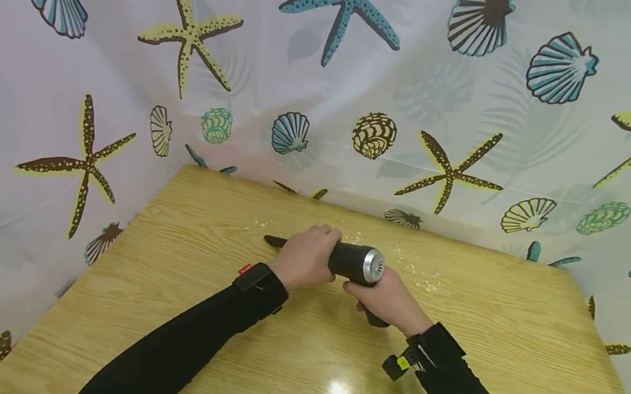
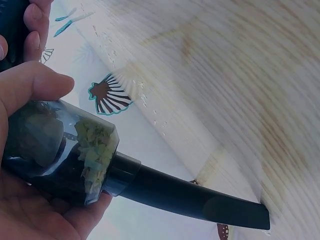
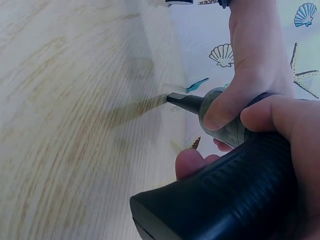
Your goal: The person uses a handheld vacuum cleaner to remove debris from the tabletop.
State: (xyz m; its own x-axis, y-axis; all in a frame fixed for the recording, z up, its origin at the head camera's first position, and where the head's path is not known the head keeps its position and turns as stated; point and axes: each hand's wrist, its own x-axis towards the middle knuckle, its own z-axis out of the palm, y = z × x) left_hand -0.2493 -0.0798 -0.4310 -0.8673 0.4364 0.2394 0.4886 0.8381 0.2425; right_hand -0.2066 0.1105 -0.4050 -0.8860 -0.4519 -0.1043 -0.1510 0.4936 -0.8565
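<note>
A black handheld vacuum cleaner (image 1: 350, 262) with a silver end cap is held between both hands above the wooden table. My right hand (image 1: 392, 300) grips its handle (image 3: 225, 187), which angles down toward me. Around the clear dust cup at the front, my left hand (image 1: 306, 257) curls its fingers and thumb. Greenish flaky debris (image 2: 95, 147) shows inside that cup in the left wrist view. From the cup a long black crevice nozzle (image 2: 195, 197) points left, its tip close to the tabletop. White crumbs (image 1: 412, 267) lie scattered behind the vacuum.
The wood-grain table (image 1: 175, 340) reaches back to a hanging cloth (image 1: 248, 76) printed with shells and starfish, which also closes off both sides. More crumbs (image 1: 262, 224) lie near the nozzle. A small camera (image 1: 395, 367) hangs from the right wrist strap.
</note>
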